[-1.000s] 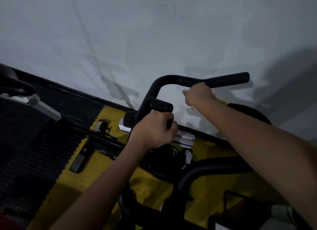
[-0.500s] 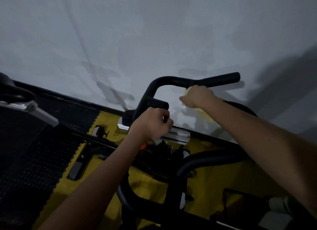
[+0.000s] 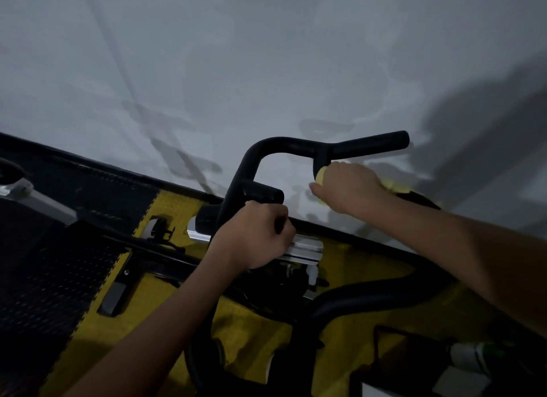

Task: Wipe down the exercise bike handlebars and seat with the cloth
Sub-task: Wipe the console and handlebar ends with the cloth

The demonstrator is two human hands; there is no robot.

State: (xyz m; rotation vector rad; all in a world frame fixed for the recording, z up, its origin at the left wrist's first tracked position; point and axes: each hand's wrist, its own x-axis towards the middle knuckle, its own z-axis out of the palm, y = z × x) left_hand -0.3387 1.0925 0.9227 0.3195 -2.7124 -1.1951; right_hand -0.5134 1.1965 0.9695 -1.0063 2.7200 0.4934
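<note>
The black handlebar [image 3: 284, 145] of the exercise bike curves up in front of a grey wall. My left hand [image 3: 254, 236] is closed around the handlebar's lower part, just under a short black grip stub [image 3: 263, 192]. My right hand [image 3: 349, 186] presses a yellow cloth [image 3: 321, 174] against the downward bar below the junction of the upper bar and its right end [image 3: 381, 140]. Most of the cloth is hidden under the hand. The seat is not in view.
A silver slider bracket [image 3: 302, 248] sits under my left hand. Black bike frame tubes [image 3: 370, 299] run below. The floor has yellow mats [image 3: 165, 296] and black textured mats [image 3: 44, 278]. Another machine's grey frame [image 3: 17, 189] stands at the left. A bottle [image 3: 470, 356] lies lower right.
My right hand with the cloth has slid off the top bar and down the right-hand downward bar. My left hand has kept its grip. The view has shifted slightly.
</note>
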